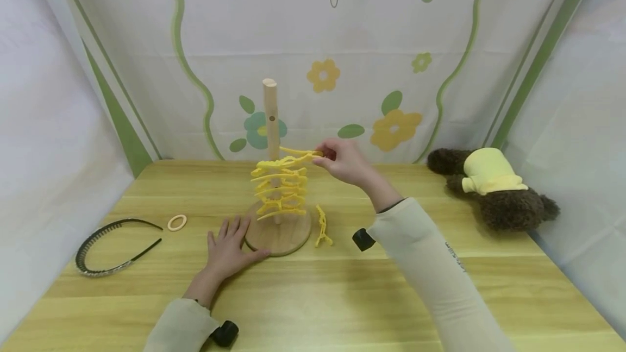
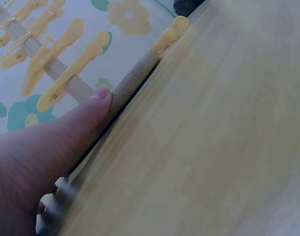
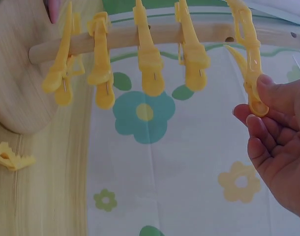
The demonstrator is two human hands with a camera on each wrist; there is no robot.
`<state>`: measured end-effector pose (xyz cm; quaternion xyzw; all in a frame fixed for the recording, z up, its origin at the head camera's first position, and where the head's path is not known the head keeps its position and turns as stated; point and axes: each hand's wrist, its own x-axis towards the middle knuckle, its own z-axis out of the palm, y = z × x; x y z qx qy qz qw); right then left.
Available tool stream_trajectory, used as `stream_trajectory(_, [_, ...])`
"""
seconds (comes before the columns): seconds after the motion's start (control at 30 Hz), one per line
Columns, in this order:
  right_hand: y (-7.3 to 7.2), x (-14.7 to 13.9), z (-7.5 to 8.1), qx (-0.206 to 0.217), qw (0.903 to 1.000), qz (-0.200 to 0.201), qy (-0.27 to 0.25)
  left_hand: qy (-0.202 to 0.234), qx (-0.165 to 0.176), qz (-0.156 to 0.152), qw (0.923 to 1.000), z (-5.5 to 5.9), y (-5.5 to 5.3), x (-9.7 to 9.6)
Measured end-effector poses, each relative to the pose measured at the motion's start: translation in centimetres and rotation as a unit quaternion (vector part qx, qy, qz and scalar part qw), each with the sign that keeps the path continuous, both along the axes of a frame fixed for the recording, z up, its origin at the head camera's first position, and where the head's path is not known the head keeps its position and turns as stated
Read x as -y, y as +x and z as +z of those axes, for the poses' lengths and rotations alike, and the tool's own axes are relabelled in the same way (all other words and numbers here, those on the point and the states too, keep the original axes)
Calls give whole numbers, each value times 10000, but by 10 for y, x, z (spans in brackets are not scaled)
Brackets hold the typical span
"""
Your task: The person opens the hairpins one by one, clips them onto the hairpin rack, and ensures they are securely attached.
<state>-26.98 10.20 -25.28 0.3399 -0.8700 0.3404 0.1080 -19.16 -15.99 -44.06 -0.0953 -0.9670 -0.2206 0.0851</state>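
A round wooden base (image 1: 281, 239) carries an upright wooden post (image 1: 271, 118). Several yellow hair clips (image 3: 150, 64) are clamped across the post, one above another. My right hand (image 1: 344, 162) pinches the handle end of another yellow hair clip (image 3: 251, 49) between thumb and fingers; its arms are spread apart and overlap the post above the others. On the left edge of the base rests my left hand (image 1: 227, 254), fingers spread and thumb (image 2: 98, 98) along the near rim. One loose yellow clip (image 1: 321, 227) lies on the table just right of the base.
To the left lie a black toothed headband (image 1: 95, 240) and a small pale ring (image 1: 177, 222). A dark brown plush toy in a yellow shirt (image 1: 494, 173) lies at the back right. Printed cloth (image 1: 323, 26) hangs behind the wooden table (image 1: 313, 303).
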Motion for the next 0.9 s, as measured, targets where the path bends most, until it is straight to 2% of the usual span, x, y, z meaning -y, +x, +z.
stream_trajectory(0.33, [-3,16,1,-219,9996,191,71,21,-48,-16,10000,0,-1,1])
stream_trajectory(0.9, [-4,23,3,215,9995,172,133,38,4,-28,10000,-1,1,2])
